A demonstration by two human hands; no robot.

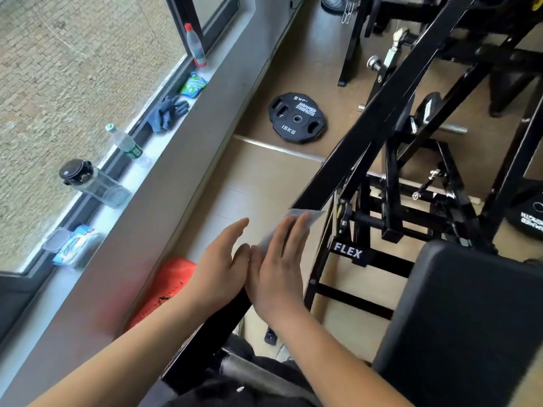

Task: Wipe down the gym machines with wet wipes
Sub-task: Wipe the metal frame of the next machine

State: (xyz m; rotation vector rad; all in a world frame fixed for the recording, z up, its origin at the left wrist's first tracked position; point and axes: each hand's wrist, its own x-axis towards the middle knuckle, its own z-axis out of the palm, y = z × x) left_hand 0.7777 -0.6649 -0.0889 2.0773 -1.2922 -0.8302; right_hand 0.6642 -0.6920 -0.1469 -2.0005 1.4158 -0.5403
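"Head view: where are the hands?"

"Both are out in front on the black slanted bar [382, 118] of the machine. The left hand [223, 261] lies against its left side, and the right hand [279, 268] is on top and to the right. The two touch along their inner edges."

"Fingers?"

"Straight on both, held together and curled round nothing. The right hand lies flat on the wet wipe [305, 216] and presses it to the bar. The left hand's fingers point ahead, with nothing under them that I can make out."

"And the wipe itself?"

"It's a pale, thin sheet draped over the bar, with its far edge showing just past the right fingertips. The frame is blurred there, so I can't tell its folds."

"What's around them?"

"The bar climbs to the upper right. Beneath it is a black frame with a FLEX label [348, 250], and at lower right a black padded seat [458, 318]. A 15KG weight plate [296, 117] lies flat on the tan floor, well apart from the hands, and something orange [164, 286] sits on the floor just left of the left wrist."

"And the windowsill [164, 174]?"

"From near to far along it: a blue-and-white soft pack [76, 245], a clear bottle with a black lid [91, 183], a green-labelled bottle [125, 142], dark gloves [166, 113], a green pouch [194, 85] and a red-capped bottle [195, 47]."
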